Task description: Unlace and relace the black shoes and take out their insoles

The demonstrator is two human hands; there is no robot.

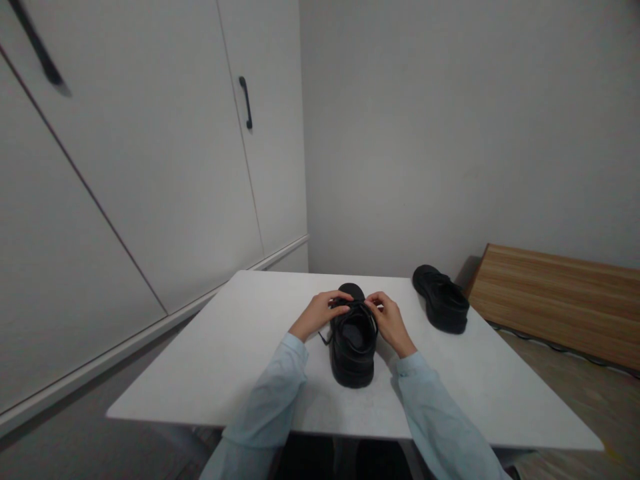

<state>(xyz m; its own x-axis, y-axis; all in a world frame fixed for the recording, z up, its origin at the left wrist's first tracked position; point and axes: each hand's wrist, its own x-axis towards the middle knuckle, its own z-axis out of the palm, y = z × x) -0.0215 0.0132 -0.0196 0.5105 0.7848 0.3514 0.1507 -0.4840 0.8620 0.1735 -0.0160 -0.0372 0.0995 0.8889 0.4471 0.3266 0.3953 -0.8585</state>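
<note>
The shoe (353,368) stands on the counter (260,373), toe pointing away. The left hand (323,311) and right hand (389,321) bend narrowed fingers over its laces (357,307), grip too dark to tell; another shoe (446,312) sits right.

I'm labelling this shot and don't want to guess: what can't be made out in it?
All in the head view:
Laces of the near shoe: dark, small, partly behind the left hand and right hand; exact grip unclear.
Underside of the far shoe: hidden against the tabletop.
Upper-left cabinet handle: cut off by the top edge.
Wooden panel: cut off by the right edge.
</note>
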